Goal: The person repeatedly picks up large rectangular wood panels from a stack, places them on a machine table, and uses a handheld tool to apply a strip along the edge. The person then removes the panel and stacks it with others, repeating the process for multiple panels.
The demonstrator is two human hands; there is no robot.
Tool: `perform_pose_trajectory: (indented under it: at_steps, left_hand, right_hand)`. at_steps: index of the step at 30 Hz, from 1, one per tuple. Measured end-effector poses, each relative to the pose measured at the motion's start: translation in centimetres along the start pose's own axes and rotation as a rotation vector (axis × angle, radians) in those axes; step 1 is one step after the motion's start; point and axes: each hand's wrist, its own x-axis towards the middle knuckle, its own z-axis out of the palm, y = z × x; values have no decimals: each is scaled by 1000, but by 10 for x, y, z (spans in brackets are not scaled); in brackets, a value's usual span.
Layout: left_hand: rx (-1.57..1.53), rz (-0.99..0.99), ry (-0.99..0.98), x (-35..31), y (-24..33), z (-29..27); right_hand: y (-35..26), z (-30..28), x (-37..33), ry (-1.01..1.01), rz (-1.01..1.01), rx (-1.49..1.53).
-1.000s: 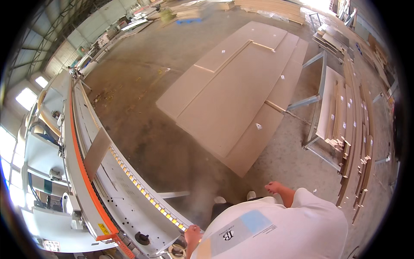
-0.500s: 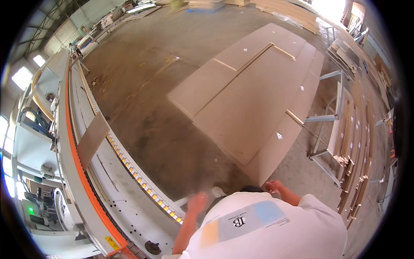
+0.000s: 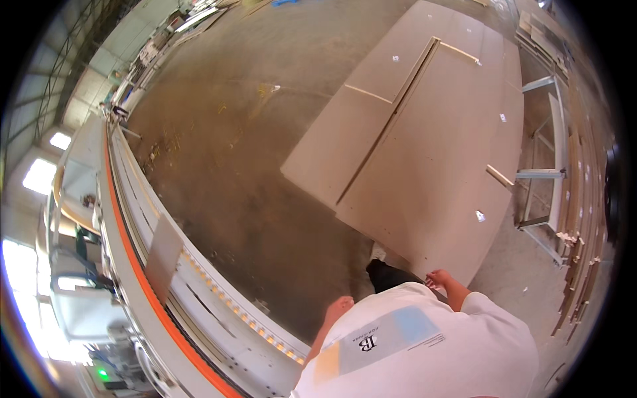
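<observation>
My left hand (image 3: pixel 340 307) hangs beside my body over the dark floor, close to the long machine's rail; its fingers are curled in and no object shows in them. My right hand (image 3: pixel 437 278) is in front of my white shirt, loosely bent with the fingers a little apart, and nothing shows in it. In the view it overlaps the near end of a low stack of large brown boards (image 3: pixel 424 199); I cannot tell whether it touches them. A black-trousered leg (image 3: pixel 391 275) is stretched forward beside the boards. On the machine's bed stands a small brown panel (image 3: pixel 163 255).
The long machine with an orange strip (image 3: pixel 149 302) runs along my left. Wooden strips (image 3: pixel 499 176) lie on the boards. At the right are a metal frame (image 3: pixel 541 174) and long stacked planks (image 3: pixel 580 265). Another person (image 3: pixel 118 111) is at the machine's far end.
My view has shifted and turned; the board stack now shows nearer and farther right. My left hand has swung inward, away from the machine, and a leg has come into view.
</observation>
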Motion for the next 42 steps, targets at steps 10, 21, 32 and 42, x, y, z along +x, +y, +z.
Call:
perform_pose_trajectory:
  at_steps: [10,21,32,42]
  left_hand:
    - [45,180,-169,170,57,-195]
    - [652,136,-458,594,279,-282]
    - [677,569,285,1009,586,-190]
    - [343,338,193,1126,626,-153]
  right_hand:
    - [-262,13,126,372,-337,-472]
    - [-496,18,199,450,45,-155]
    - [-556,36,215,608,350,-275]
    - [-565,34,219,567,407,-276]
